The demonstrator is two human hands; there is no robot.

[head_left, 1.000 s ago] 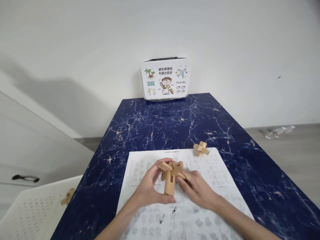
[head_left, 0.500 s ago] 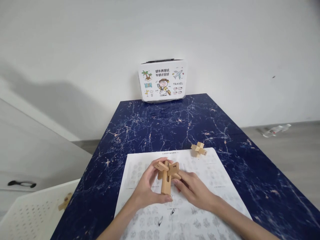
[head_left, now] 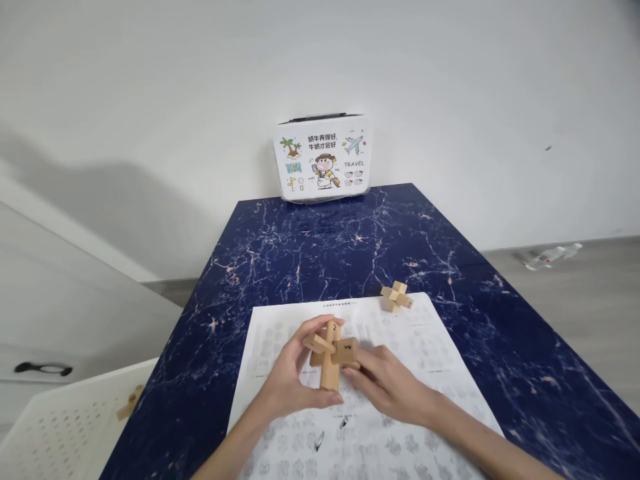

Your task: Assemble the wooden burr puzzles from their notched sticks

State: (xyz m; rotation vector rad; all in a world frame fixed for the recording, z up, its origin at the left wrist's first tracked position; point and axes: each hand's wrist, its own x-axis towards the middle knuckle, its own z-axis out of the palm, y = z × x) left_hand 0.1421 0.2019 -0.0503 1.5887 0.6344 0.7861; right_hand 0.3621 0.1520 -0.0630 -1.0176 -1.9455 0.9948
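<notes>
A wooden interlocking puzzle of crossed sticks is held between both hands, above a printed sheet. Digits are handwritten on its sticks; a 2 and a 3 can be read. My left hand curves around its left side, fingers at the back end and thumb by the near end of the long stick. My right hand pinches the lower right stick between thumb and fingers. At the sheet's top right corner lies a smaller wooden cross puzzle.
The blue marbled table bears a white cartoon-printed case against the wall. To the left below is a white perforated basket with a wooden piece in it. A clear plastic bottle lies on the floor at right.
Within the puzzle, the long stick now sits straight with its 2 face fully showing, and its slot is no longer visible. The piece marked 3 has turned and lowered slightly. Both hands keep their grip.
</notes>
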